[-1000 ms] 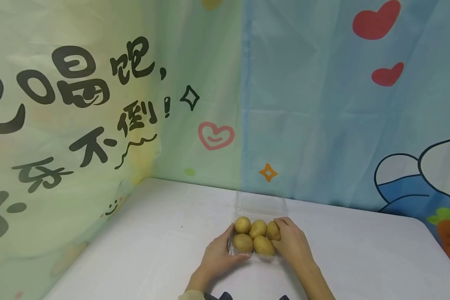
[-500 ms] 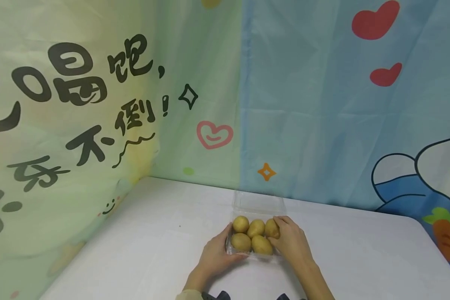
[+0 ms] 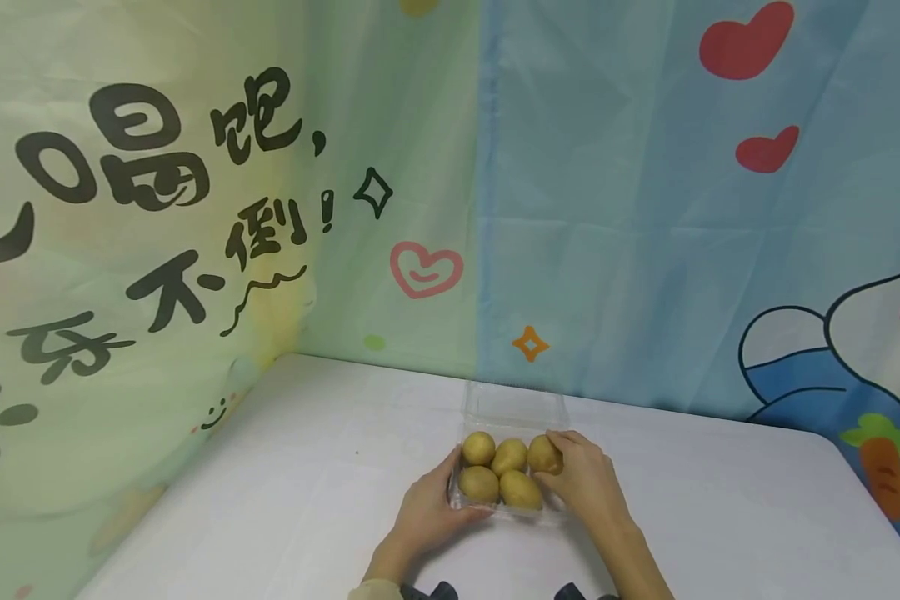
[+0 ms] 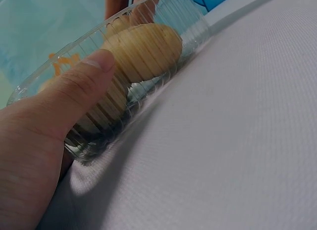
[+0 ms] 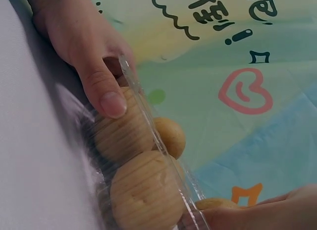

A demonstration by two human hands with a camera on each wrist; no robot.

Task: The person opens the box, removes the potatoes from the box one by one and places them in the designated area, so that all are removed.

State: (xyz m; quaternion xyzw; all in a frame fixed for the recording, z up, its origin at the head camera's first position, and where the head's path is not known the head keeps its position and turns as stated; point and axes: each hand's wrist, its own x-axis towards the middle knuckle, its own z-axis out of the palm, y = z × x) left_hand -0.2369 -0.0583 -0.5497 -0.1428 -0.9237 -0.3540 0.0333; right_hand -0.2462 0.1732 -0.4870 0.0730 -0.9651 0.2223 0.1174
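A clear plastic box [image 3: 553,517] holds several potatoes [image 3: 521,490] in two rows, its transparent lid [image 3: 516,404] folded open at the back. My left hand [image 3: 427,510] grips the box's left end; in the left wrist view its thumb [image 4: 94,66] lies against the ribbed front wall. My right hand [image 3: 588,482] pinches a potato [image 3: 544,455] in the back right corner between thumb and fingers. In the right wrist view only a sliver of that potato [image 5: 215,203] shows beside the right hand [image 5: 277,210]. The front right part of the box holds no visible potato.
The box stands on a white-covered table [image 3: 307,467]. A printed curtain [image 3: 607,208] with hearts, lettering and cartoon shapes hangs behind the table and along its left side. Dark camera mounts [image 3: 442,590] show at the bottom edge.
The right hand's potato has shifted slightly right, away from its neighbour, and more of it shows. The left hand keeps its grip on the box. The head view has drifted slightly.
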